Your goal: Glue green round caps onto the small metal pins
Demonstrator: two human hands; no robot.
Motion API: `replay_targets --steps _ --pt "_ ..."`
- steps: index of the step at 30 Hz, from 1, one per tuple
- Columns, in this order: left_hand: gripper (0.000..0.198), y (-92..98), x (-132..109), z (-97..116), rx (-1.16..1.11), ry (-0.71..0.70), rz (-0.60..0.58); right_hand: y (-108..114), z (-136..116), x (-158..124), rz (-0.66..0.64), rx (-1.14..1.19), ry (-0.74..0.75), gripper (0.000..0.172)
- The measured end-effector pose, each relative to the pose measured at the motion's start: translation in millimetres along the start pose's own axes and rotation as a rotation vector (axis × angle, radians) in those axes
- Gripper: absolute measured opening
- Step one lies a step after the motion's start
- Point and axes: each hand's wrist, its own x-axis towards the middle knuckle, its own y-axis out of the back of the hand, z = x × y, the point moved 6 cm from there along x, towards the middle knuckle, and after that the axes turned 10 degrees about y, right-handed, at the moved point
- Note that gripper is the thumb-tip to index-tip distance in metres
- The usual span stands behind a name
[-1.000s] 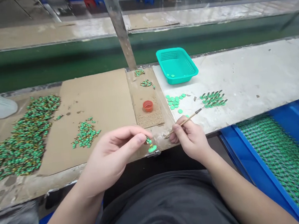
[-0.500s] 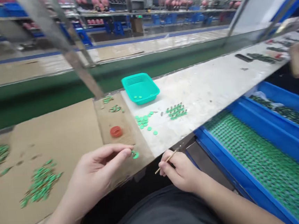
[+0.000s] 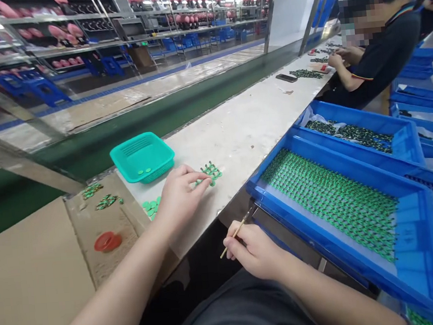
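The person's left hand (image 3: pixel 180 196) is stretched out over the white-topped counter (image 3: pixel 243 124), thumb and fingertips drawn narrow at the near side of a cluster of small green pieces with dark stems and round bases (image 3: pixel 212 169). I can't tell whether a piece is pinched between those fingertips or they only touch the cluster. The right hand (image 3: pixel 253 248), lower and out in front of the counter's edge, is closed around a thin, pale wooden brush with a dark tip (image 3: pixel 239 229), the tip slanting upward.

Just beside the left wrist, flat, round green discs (image 3: pixel 152 206) lie loose on the white surface. Beyond it sits a teal, rectangular plastic basket (image 3: pixel 159 171) with 2 more discs visible inside. On a strip of brown cardboard (image 3: pixel 105 217) stands a small, round, red-orange plastic cup (image 3: pixel 107 241), with 2 little heaps of green-and-brown pieces (image 3: pixel 108 202) behind it.

On the person's right, a long blue plastic tray (image 3: pixel 417 246) carries rows of similar green pieces. Farther along the counter, a co-worker in a dark, short-sleeved top (image 3: pixel 389 54) leans in, hands close together.
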Motion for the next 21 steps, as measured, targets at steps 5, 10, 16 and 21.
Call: replay_targets --steps 5,10,16,21 --pt "0.017 -38.8 21.6 17.8 0.084 -0.067 0.009 8.8 0.6 -1.5 0.022 -0.011 0.004 0.037" --pt "0.021 -34.4 25.9 18.4 0.12 -0.041 0.029 16.1 -1.8 -2.1 0.054 -0.025 0.018 0.033" --pt "0.044 49.7 -11.5 -18.9 0.184 0.103 -0.051 21.7 -10.5 -1.2 0.086 -0.025 0.04 0.026" --pt "0.027 53.4 -63.0 -57.6 0.284 0.187 -0.213 13.4 -17.6 7.0 0.005 0.114 -0.07 0.019"
